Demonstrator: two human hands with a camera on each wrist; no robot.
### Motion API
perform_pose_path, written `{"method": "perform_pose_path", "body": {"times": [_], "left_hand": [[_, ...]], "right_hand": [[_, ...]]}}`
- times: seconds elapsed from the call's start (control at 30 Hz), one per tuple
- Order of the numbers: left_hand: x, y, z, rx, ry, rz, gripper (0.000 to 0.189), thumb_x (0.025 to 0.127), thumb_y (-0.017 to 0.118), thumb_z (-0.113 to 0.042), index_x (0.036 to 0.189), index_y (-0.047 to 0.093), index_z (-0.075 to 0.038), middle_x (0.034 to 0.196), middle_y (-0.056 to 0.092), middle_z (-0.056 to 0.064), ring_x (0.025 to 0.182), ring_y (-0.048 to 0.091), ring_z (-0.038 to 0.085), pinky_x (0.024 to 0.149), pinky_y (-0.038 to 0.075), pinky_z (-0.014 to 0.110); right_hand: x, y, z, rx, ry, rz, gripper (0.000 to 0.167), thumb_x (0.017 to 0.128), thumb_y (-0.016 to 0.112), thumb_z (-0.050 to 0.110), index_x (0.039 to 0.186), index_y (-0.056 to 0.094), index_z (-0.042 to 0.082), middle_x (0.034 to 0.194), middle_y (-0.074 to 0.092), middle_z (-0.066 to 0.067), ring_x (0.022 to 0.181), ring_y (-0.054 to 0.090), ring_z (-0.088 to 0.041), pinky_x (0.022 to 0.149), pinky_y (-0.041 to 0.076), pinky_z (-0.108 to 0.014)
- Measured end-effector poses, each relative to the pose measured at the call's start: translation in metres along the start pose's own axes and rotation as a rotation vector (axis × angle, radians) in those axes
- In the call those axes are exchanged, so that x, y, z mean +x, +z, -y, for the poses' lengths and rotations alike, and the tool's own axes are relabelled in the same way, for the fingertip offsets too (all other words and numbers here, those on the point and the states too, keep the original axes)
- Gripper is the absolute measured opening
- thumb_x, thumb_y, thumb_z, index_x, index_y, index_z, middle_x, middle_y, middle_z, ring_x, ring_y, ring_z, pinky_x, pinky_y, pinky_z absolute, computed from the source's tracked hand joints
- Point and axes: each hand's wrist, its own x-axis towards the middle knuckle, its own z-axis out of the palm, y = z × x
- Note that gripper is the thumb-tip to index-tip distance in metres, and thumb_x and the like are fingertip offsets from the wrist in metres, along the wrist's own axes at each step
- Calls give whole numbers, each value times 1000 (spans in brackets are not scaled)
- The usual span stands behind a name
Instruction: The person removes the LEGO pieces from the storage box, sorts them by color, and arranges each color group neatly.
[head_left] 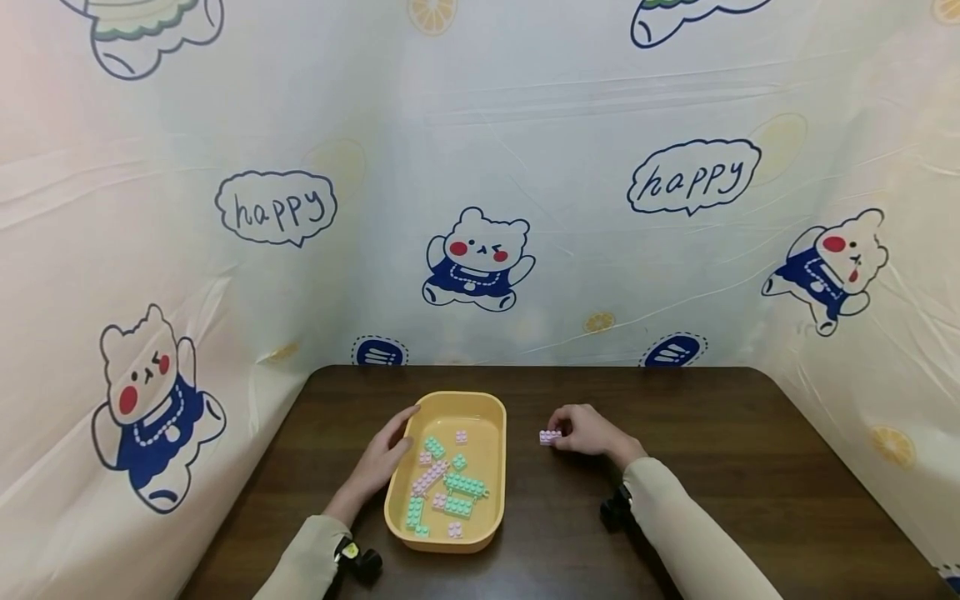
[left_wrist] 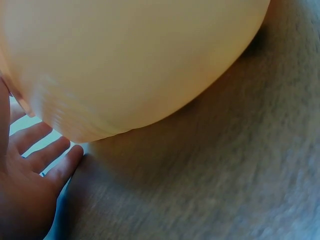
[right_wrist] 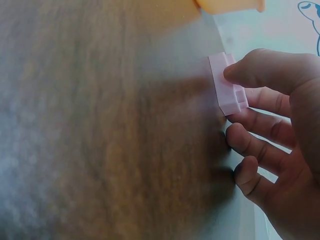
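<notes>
Beige sleeves [head_left: 697, 525] nearest, right hand [head_left: 588, 431] pinching a pink brick [head_left: 549, 437] nearer the worktop's [head_left: 697, 400] far edge, left hand [head_left: 381, 457] spread against the yellow tray [head_left: 459, 546]; I'd keep that pinch side-on, studs uncovered.

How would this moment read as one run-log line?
left hand: touches left side of yellow tray | right hand: pinches pink brick, right of tray | tray contents: green bricks, more pink bricks
</notes>
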Motion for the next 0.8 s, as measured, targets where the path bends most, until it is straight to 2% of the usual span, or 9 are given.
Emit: {"method": "perform_pose_path", "body": {"times": [0.03, 0.2, 0.27, 0.43, 0.6, 0.8], "left_hand": [[-2, -1, -5, -3, 3, 8, 54, 99, 47, -7, 150, 37, -21, 154, 37, 13, 131, 47, 32, 102, 44, 45], [-1, -1, -6, -11, -13, 9, 54, 99, 47, -8, 150, 37, -23, 154, 36, 12, 132, 46, 33, 104, 42, 48], [2, 1, 3, -7, -7, -6, 53, 99, 47, -10, 149, 38, -28, 155, 36, 9, 133, 46, 31, 105, 41, 50], [2, 1, 2, -9, -10, -6, 54, 99, 47, -11, 149, 37, -29, 157, 33, 7, 139, 39, 32, 109, 35, 55], [1, 0, 1, -7, -7, -7, 54, 99, 47, -11, 149, 37, -28, 158, 32, 7, 142, 34, 32, 112, 29, 57], [2, 0, 3, -18, -11, -7, 53, 99, 47, -10, 148, 39, -28, 158, 32, 6, 143, 32, 32, 113, 27, 58]], "right_hand": [[0, 0, 0, -3, 1, 1, 11, 81, 76, 24, 89, 70, 21, 82, 62, 11, 74, 54, -7, 66, 46, -24], [1, 1, -2, -13, 2, 3, 11, 81, 75, 25, 90, 70, 22, 83, 62, 12, 75, 55, -7, 67, 47, -24], [1, -1, -2, -7, 1, 0, 12, 81, 75, 25, 91, 70, 22, 83, 62, 11, 75, 55, -7, 67, 47, -24], [3, -10, 3, 18, -8, -38, 17, 83, 74, 25, 97, 70, 16, 84, 62, 7, 73, 55, -8, 65, 48, -24], [11, -22, 18, 55, -33, -97, 28, 85, 73, 30, 104, 70, 10, 89, 64, 3, 76, 56, -9, 66, 49, -26], [28, -33, 51, 115, -57, -126, 30, 86, 72, 34, 109, 68, 16, 102, 68, -4, 87, 60, -15, 73, 52, -28]]}}
